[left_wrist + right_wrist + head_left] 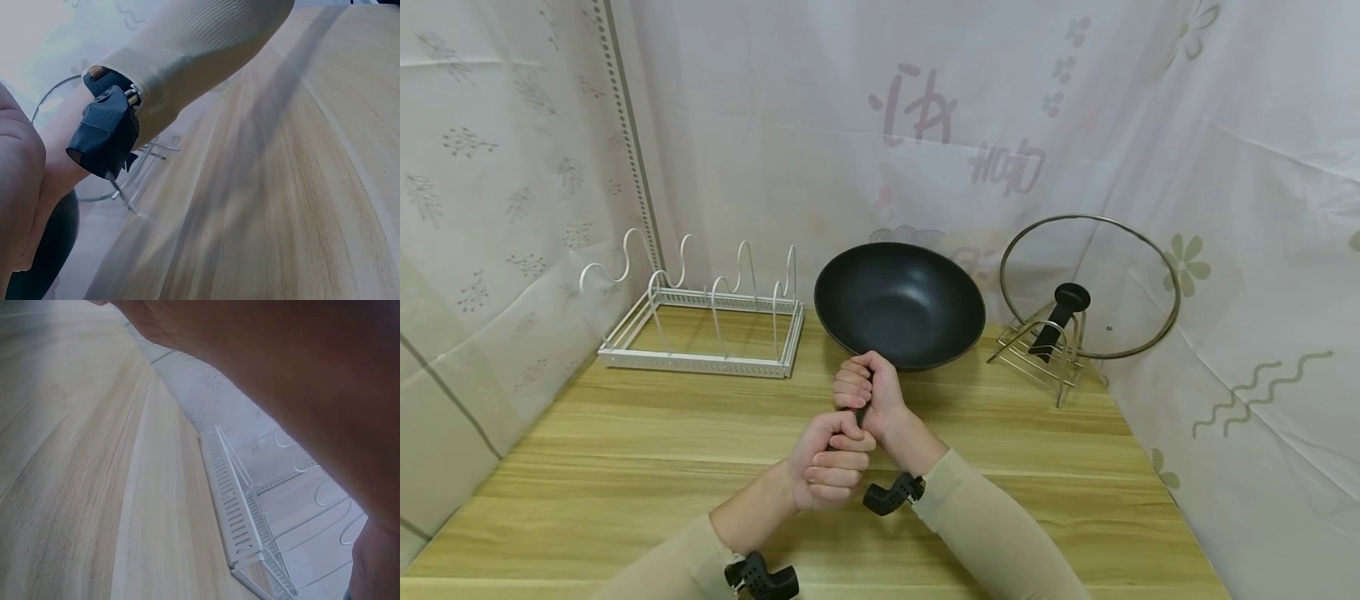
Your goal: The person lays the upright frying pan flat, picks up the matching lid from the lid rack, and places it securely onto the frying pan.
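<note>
A black wok (898,304) is held by its handle in front of me, its dark inside facing me. My right hand (880,396) grips the handle close to the pan. Nearer to me, my left hand (833,467) grips the handle's lower part, fingers curled round it. Most of the handle is hidden by the two hands. In the left wrist view, part of the left hand (19,181) shows at the left edge, with a dark strip of the wok (53,250) beyond.
On the table (662,467), a white wire rack (700,364) with curved dividers stands at the back left. A glass lid (1120,283) with a black knob leans in a small metal stand (1060,392) at the back right. Patterned curtains (775,125) hang behind.
</note>
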`<control>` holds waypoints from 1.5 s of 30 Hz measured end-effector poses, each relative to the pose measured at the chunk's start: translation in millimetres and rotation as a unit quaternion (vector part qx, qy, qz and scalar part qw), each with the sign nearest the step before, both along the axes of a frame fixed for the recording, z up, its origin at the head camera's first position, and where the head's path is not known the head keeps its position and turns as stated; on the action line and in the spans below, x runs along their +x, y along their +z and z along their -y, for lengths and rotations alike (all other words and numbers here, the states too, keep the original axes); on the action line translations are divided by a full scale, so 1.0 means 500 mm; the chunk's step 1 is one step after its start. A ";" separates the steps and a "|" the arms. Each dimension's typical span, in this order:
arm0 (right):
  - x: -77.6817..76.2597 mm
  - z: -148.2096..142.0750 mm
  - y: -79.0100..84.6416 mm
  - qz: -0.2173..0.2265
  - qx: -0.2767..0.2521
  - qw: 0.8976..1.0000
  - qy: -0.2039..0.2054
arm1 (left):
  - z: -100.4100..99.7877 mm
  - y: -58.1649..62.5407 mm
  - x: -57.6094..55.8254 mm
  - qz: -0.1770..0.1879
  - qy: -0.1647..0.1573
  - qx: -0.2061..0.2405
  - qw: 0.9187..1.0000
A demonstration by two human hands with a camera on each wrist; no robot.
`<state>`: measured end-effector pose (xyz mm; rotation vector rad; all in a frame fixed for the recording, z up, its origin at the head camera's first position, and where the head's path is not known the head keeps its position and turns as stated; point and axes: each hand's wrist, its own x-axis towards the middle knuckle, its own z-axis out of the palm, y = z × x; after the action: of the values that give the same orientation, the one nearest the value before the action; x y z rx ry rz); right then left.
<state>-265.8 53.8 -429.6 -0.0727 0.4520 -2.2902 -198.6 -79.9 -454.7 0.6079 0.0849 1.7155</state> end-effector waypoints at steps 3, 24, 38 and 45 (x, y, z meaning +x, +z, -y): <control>-0.001 -0.004 -0.005 0.003 -0.003 1.000 0.002 | -0.002 -0.003 -0.001 0.003 0.000 -0.003 1.000; -0.012 -0.020 -0.028 0.020 -0.006 1.000 -0.004 | -0.016 -0.022 -0.011 0.027 -0.002 -0.019 0.999; -0.013 -0.027 -0.043 0.035 0.018 0.999 -0.020 | -0.024 -0.034 -0.017 0.026 -0.013 -0.017 0.999; -0.015 -0.031 -0.051 0.044 0.019 0.999 -0.021 | -0.027 -0.039 -0.016 0.031 -0.010 -0.022 0.999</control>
<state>-273.4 69.5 -455.2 0.0564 0.4557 -2.3153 -206.4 -66.6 -474.4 0.5200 0.0728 1.7081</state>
